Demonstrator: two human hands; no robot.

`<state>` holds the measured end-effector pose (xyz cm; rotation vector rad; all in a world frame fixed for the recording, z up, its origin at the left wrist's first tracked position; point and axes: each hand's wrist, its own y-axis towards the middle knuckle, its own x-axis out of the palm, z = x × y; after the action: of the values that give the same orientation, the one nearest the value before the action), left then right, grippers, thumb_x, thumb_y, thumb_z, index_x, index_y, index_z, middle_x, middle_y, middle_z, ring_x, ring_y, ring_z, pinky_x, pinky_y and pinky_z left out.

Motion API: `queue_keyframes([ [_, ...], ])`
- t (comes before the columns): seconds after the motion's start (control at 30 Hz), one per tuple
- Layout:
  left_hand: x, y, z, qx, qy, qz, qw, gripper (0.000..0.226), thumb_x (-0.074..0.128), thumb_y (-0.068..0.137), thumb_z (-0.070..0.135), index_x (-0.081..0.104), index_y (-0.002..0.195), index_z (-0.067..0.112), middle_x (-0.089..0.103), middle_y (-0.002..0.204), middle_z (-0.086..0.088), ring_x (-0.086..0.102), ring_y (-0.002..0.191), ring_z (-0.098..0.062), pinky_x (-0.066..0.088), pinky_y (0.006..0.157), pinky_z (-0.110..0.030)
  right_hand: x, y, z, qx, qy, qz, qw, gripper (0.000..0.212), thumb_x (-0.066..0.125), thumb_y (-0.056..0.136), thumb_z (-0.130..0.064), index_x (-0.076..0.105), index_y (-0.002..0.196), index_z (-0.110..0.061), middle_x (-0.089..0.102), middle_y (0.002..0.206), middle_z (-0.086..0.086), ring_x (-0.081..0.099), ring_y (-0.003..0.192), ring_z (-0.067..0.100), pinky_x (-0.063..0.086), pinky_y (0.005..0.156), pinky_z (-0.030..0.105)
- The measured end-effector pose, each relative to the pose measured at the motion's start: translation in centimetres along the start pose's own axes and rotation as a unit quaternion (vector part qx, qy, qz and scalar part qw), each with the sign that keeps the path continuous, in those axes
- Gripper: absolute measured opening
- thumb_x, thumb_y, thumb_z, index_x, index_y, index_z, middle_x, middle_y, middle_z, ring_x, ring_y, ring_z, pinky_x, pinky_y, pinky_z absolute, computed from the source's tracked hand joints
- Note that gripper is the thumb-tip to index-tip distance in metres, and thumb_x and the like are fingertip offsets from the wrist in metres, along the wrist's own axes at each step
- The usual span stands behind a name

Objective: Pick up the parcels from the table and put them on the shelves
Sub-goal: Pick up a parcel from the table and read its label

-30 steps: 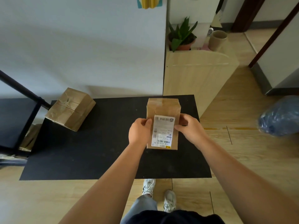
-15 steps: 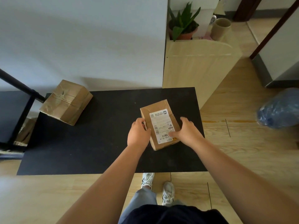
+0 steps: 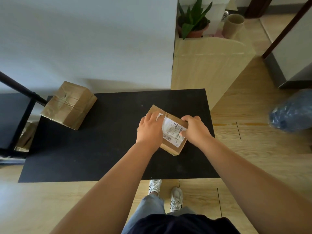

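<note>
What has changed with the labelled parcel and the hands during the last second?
Both hands, left hand and right hand, have turned the labelled parcel counterclockwise, so it now lies askew on the black table. The grip stayed. The taped parcel has not moved.

Black table (image 3: 84,149) with 2 cardboard parcels on it

A taped parcel (image 3: 69,105) sits at the far left corner; a labelled parcel (image 3: 170,132) lies near the right edge, well apart from it.
</note>
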<state>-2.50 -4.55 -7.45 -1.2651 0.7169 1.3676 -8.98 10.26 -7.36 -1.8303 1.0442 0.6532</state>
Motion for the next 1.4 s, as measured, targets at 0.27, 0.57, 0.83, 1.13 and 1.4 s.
queue_keyframes([
  [0.27,-0.4,1.9,-1.0,0.021,0.111,-0.081,0.990,0.071,0.054,0.099,0.024,0.016,0.159,0.027,0.017,0.167,-0.001,0.009,0.155,-0.024,0.002,0.122,-0.050,-0.3,0.6,0.3,-0.075,-0.009,0.050,0.996,0.064,0.061,0.089,0.001,0.043,0.146,-0.023,0.036,0.148,0.003,0.061,0.102,0.018,0.055,0.066,0.021],
  [0.57,0.0,1.7,-1.1,-0.118,0.091,-0.036,0.988,0.057,0.051,0.098,0.043,0.040,0.147,0.016,0.049,0.144,-0.009,0.045,0.135,-0.028,0.033,0.113,-0.041,0.7,-1.0,2.0,0.024,0.055,0.123,0.991,0.060,0.066,0.092,-0.023,0.038,0.145,-0.017,0.044,0.140,0.009,0.056,0.114,0.022,0.049,0.082,0.027],
  [0.83,0.4,0.2,-0.7,-0.225,0.015,-0.060,0.972,0.059,0.047,0.096,0.054,0.047,0.139,0.014,0.057,0.132,-0.008,0.056,0.120,-0.027,0.050,0.088,-0.039,2.7,-1.6,1.7,0.035,0.078,0.036,0.996,0.044,0.063,0.092,-0.037,0.049,0.129,-0.018,0.064,0.106,0.000,0.064,0.088,0.012,0.049,0.065,0.023],
  [1.13,1.9,-1.6,-0.1,-0.302,-0.247,-0.083,0.917,0.057,0.053,0.095,0.050,0.046,0.138,0.013,0.059,0.128,-0.007,0.065,0.105,-0.024,0.048,0.065,-0.031,3.0,-1.6,1.7,0.014,0.074,-0.013,0.997,0.054,0.064,0.091,-0.038,0.048,0.137,-0.016,0.063,0.126,0.003,0.064,0.106,0.018,0.054,0.074,0.027],
  [1.4,2.2,-2.9,0.0,-0.297,-0.410,-0.065,0.860,0.035,0.057,0.098,0.025,0.060,0.132,0.018,0.068,0.125,-0.001,0.063,0.101,-0.017,0.055,0.082,-0.033,2.7,-2.0,1.7,0.057,0.176,-0.066,0.980,0.047,0.066,0.092,-0.031,0.055,0.134,-0.014,0.066,0.126,0.004,0.065,0.108,0.021,0.051,0.070,0.025],
])
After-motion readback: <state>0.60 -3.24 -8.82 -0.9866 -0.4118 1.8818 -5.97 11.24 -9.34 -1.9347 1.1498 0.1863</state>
